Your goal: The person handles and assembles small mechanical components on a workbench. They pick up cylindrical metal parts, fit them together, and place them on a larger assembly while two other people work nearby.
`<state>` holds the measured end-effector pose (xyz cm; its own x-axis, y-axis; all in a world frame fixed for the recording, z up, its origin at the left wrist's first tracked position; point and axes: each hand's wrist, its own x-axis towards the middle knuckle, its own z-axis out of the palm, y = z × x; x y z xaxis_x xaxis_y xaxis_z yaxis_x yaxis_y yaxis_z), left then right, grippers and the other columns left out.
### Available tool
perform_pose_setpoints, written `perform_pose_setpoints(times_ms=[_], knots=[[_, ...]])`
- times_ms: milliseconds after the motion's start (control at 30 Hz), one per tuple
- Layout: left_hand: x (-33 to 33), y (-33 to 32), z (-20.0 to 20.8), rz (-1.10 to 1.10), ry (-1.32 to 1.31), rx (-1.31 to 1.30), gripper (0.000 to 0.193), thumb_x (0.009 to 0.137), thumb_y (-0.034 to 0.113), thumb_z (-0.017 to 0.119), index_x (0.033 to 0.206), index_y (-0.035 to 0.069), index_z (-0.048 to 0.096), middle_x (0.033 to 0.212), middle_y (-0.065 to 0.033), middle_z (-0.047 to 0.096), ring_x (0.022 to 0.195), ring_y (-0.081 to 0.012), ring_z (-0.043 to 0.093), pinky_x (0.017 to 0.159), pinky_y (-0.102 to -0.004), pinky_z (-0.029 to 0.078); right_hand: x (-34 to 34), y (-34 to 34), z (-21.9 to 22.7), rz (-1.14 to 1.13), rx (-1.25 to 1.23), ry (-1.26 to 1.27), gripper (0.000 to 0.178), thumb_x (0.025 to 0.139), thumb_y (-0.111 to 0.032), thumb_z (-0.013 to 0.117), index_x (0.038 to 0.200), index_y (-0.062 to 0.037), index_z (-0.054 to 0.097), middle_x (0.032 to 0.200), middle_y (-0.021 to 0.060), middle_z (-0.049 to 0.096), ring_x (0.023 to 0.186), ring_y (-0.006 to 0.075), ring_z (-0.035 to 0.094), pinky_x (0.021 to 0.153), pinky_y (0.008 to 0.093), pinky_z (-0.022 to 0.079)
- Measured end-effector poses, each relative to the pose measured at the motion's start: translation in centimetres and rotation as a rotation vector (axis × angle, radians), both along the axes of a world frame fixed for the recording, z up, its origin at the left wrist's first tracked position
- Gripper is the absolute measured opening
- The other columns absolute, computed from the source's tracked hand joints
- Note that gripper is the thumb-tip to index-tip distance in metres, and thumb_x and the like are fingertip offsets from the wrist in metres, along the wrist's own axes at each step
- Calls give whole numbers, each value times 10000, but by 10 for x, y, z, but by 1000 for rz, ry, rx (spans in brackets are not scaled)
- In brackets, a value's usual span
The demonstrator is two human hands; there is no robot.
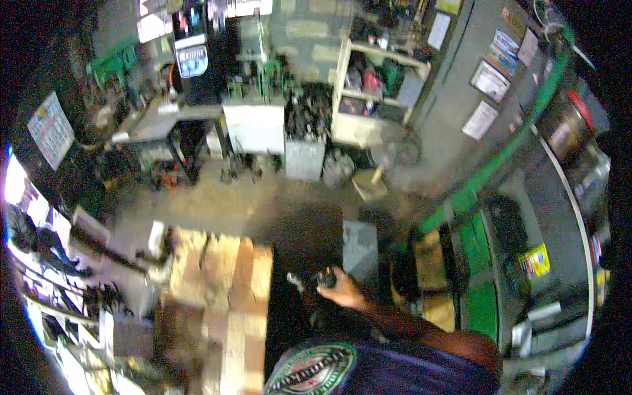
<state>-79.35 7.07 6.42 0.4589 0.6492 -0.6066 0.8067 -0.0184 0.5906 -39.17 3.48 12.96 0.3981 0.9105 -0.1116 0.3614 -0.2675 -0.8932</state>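
Note:
My right hand [342,291] is out in front of my dark blue shirt [408,368], to the right of a wooden-topped bench. Its fingers are closed round a dark, rounded object [326,278] with a small orange mark, whose kind I cannot make out. Just left of it is a small silvery piece [294,282]; blur hides whether the two are joined. The wooden bench top [224,276], made of pale and brown blocks, lies to the left of this hand. My left hand is not in view.
A grey metal fitting [157,266] sits at the bench's left edge. At right stands a green-framed workbench [480,283] with a yellow packet [534,261]. Farther off are a grey metal box [305,160], a white panel [255,129], cluttered shelves [378,99] and a grey door [454,79].

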Motion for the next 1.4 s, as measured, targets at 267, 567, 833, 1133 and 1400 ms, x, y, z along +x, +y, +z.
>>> perform_pose_setpoints(times_ms=[267, 567, 833, 1133, 1400], knots=[[159, 179, 45, -68, 11, -3, 626, 1033, 381, 732, 1493, -26, 608, 1380, -249, 719, 1222, -384, 721, 1061, -447, 570, 184, 244, 59, -148, 61, -173, 635, 819, -349, 950, 1255, -15, 631, 1099, 154, 743, 1041, 300, 724, 977, 432, 577], [318, 400, 51, -288, 48, 15, 620, 1025, 371, 740, 1499, -8, 610, 1369, -245, 726, 1226, -386, 724, 1065, -445, 570, 380, 344, 123, -309, 338, -353, 577, 808, -220, 963, 1256, -55, 638, 1125, 109, 740, 1028, 242, 723, 930, 409, 593], [578, 623, 66, -664, 59, 171, 624, 1005, 357, 765, 1499, 7, 615, 1366, -239, 730, 1245, -389, 718, 1080, -449, 566, 544, 386, 101, -532, 10, -294, 581, 837, -261, 946, 1294, -55, 652, 1171, 118, 746, 1053, 265, 731, 953, 418, 601], [938, 673, 62, -1196, -74, -4, 784, 933, 430, 843, 1543, 20, 571, 1493, -257, 656, 1408, -416, 617, 1194, -465, 486, 650, 332, 80, -857, -185, -44, 584, 871, -302, 919, 1341, -58, 672, 1226, 120, 752, 1077, 286, 736, 991, 433, 606], [1189, 455, 50, -1302, -699, -282, 857, 887, 547, 854, 1506, 20, 583, 1461, -250, 671, 1389, -405, 626, 1161, -492, 509, 787, 271, 82, -992, -236, 37, 634, 903, -333, 896, 1412, -55, 641, 1297, 136, 737, 1140, 313, 715, 1046, 452, 585]])
